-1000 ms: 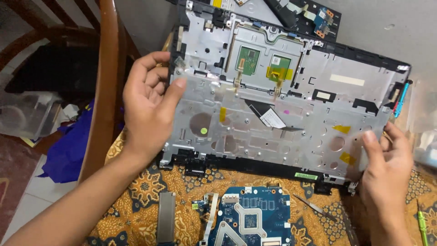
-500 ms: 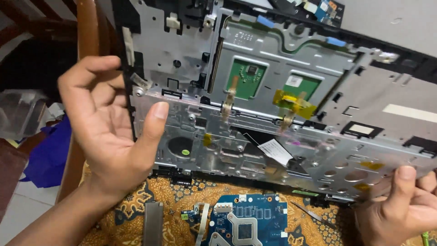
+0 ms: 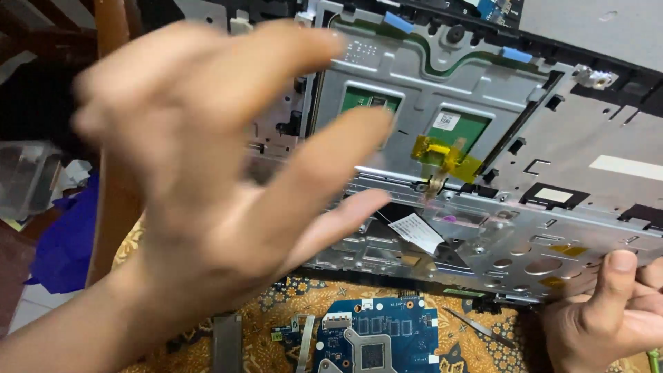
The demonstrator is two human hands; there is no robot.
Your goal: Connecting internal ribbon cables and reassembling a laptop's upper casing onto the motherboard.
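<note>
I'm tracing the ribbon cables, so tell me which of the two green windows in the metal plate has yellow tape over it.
The right-hand green window: yellow tape crosses its lower edge. The left green window, beside the blurred left hand, shows no tape.

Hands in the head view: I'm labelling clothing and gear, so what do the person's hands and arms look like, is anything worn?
Both are bare. The left hand fills the near view, blurred, with its forearm bare to the picture's edge: no sleeve, glove, watch or ring visible. The right hand shows only in part at the lower corner, ungloved, with a short plain thumbnail; its wrist is out of view.
</note>
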